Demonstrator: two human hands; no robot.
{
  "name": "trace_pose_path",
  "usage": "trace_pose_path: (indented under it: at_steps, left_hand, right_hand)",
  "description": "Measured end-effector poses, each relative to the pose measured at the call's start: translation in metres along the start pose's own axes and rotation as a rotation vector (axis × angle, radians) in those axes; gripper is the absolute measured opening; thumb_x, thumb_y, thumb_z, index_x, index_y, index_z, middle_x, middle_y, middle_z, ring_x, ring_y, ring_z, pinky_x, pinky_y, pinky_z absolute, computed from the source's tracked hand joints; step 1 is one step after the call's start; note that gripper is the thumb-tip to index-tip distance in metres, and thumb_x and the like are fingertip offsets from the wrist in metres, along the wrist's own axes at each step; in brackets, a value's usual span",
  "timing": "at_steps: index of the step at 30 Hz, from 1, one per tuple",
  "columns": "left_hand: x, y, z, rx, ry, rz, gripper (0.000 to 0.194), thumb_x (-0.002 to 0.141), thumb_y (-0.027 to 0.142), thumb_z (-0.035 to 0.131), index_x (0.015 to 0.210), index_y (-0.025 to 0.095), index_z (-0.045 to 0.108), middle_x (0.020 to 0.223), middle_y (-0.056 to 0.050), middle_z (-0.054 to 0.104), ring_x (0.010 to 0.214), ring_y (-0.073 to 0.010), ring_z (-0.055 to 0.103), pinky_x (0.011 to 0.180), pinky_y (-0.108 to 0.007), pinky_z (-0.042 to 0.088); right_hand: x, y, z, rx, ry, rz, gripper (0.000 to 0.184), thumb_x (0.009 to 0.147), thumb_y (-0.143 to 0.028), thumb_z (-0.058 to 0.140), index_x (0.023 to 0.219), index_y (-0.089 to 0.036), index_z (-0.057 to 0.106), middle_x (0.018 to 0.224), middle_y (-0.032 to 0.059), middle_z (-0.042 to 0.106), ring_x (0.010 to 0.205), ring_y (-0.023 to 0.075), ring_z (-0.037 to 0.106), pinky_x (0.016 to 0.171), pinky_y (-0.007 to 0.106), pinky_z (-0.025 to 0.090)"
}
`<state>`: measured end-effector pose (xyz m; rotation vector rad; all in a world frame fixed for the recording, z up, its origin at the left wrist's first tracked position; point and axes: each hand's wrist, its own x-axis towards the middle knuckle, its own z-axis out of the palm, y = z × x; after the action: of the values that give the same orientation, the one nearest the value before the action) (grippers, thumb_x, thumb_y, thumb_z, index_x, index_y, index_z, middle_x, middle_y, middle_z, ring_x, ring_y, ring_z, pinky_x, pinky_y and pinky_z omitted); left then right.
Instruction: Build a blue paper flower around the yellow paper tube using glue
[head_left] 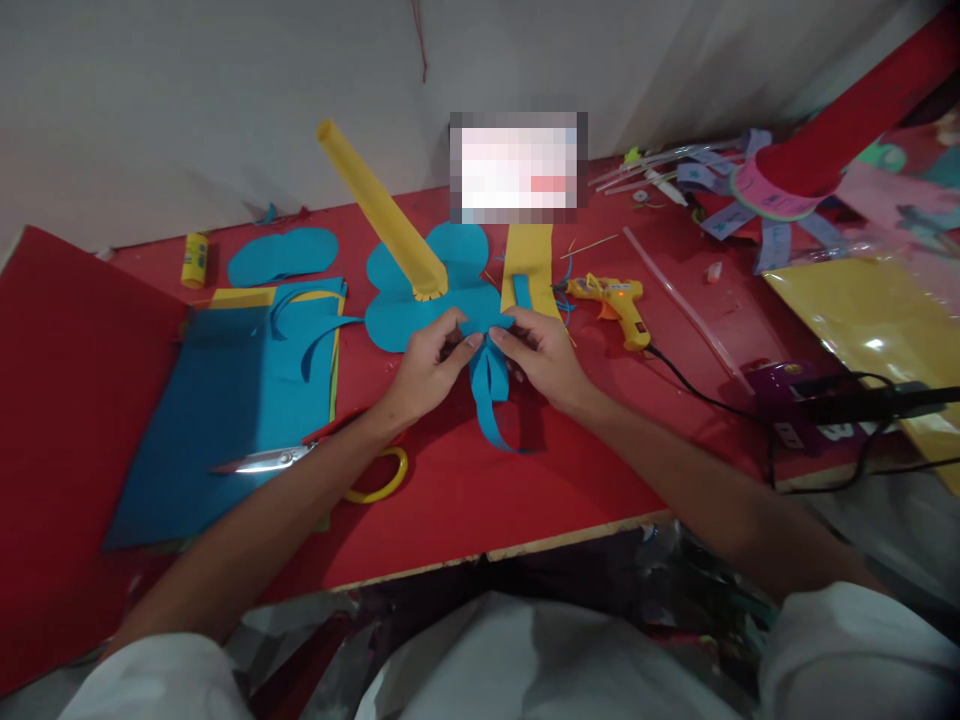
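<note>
My left hand and my right hand meet over the middle of the red table. Both pinch a folded blue paper strip, whose loose ends hang down toward me. Just behind the hands lies a blue flower-shaped paper cutout with a rolled yellow paper tube lying across it, its fringed end at the flower's middle.
Scissors with a yellow handle lie left of my forearm on blue paper sheets. A yellow glue gun with a black cord lies to the right. A glue stick, a yellow paper strip and a red roll lie further back.
</note>
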<state>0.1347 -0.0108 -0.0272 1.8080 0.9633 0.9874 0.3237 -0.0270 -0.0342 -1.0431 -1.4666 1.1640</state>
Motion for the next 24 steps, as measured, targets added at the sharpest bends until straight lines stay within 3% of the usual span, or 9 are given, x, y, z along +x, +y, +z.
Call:
trace_pose_path:
  at_steps: [8, 14, 24]
  left_hand:
    - [0.001, -0.002, 0.001, 0.03, 0.001, 0.038, 0.051, 0.1, 0.059, 0.06, 0.073, 0.022, 0.039, 0.065, 0.005, 0.034, 0.059, -0.012, 0.034, 0.056, -0.03, 0.028]
    - [0.001, -0.001, 0.002, 0.051, 0.081, 0.042, 0.052, 0.1, 0.06, 0.061, 0.073, 0.022, 0.038, 0.064, 0.006, 0.031, 0.057, -0.0113, 0.031, 0.054, -0.03, 0.024]
    - [-0.001, -0.003, 0.001, 0.102, 0.027, 0.049, 0.04, 0.1, 0.044, 0.061, 0.074, 0.022, 0.04, 0.064, 0.005, 0.044, 0.059, -0.0119, 0.041, 0.056, -0.029, 0.031]
  right_hand:
    - [0.002, 0.002, -0.001, -0.046, 0.049, -0.051, 0.055, 0.092, -0.071, 0.065, 0.074, -0.025, 0.04, 0.066, -0.006, 0.032, 0.06, 0.0115, 0.034, 0.056, 0.029, 0.028]
    - [0.003, 0.004, -0.001, -0.087, -0.013, -0.073, 0.055, 0.091, -0.066, 0.066, 0.07, -0.024, 0.04, 0.068, -0.005, 0.033, 0.064, 0.0117, 0.034, 0.058, 0.029, 0.031]
    - [0.002, 0.011, -0.002, -0.134, -0.002, -0.057, 0.037, 0.092, -0.049, 0.065, 0.073, -0.023, 0.046, 0.07, -0.0027, 0.041, 0.069, 0.0143, 0.041, 0.061, 0.03, 0.036]
